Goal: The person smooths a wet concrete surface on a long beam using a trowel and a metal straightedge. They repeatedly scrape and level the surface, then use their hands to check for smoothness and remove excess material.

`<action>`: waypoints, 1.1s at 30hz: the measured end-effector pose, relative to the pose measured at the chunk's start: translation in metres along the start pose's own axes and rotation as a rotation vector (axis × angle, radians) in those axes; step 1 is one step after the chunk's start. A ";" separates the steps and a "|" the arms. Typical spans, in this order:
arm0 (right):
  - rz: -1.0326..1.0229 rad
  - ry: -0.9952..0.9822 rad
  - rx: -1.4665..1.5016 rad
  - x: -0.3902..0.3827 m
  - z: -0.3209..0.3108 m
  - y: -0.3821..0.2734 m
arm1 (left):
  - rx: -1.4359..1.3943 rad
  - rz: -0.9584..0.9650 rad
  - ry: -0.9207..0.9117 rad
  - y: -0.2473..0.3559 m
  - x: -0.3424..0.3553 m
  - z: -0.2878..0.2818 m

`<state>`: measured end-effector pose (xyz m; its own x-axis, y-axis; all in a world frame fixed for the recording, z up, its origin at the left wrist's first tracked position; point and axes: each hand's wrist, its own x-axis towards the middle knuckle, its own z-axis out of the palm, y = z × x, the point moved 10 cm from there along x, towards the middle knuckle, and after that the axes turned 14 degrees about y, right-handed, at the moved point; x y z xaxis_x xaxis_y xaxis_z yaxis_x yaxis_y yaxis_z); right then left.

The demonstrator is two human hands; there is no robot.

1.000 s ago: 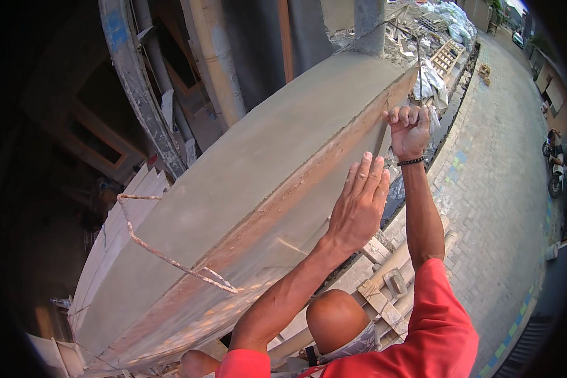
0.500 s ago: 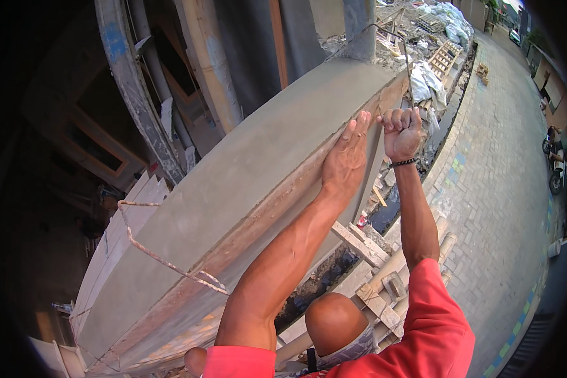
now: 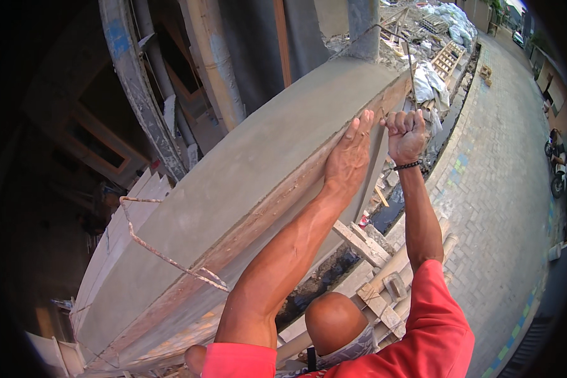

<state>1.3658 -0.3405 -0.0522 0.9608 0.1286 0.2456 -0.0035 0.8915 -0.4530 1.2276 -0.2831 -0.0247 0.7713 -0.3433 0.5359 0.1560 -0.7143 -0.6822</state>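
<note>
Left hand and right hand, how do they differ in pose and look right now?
The left hand has its fingers stretched out, while the right hand has its fingers curled in. The left hand shows its back and appears to lie against the reddish board; the right hand shows its palm side, to the right of it. A dark beaded bracelet circles the right wrist; none shows on the left. Both hands are ungloved.

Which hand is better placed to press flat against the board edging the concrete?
Likely the left hand: it lies open against or over the board, whereas the right hand is curled, farther right.
</note>
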 end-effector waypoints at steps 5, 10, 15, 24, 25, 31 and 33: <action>-0.005 -0.032 -0.032 -0.004 0.010 -0.007 | 0.008 0.012 0.024 0.000 -0.001 -0.001; 0.025 -0.057 -0.095 0.000 0.021 -0.015 | 0.014 0.039 0.009 0.001 -0.001 0.000; 0.077 -0.047 -0.141 0.006 0.028 -0.021 | 0.013 0.024 0.055 -0.001 0.000 -0.005; 0.077 0.014 -0.198 0.008 0.041 -0.031 | -0.016 0.024 0.051 -0.001 0.000 -0.007; 0.092 0.070 -0.194 0.009 0.039 -0.031 | -0.022 0.023 0.048 -0.001 0.000 -0.007; 0.083 0.111 -0.272 0.012 0.056 -0.039 | -0.060 0.029 0.017 -0.001 -0.001 -0.005; 0.076 0.109 -0.316 0.014 0.063 -0.041 | -0.061 0.022 0.022 -0.002 -0.001 -0.006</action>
<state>1.3616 -0.3477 0.0231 0.9851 0.1270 0.1161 -0.0061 0.7001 -0.7140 1.2229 -0.2851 -0.0212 0.7603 -0.3718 0.5326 0.1011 -0.7422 -0.6625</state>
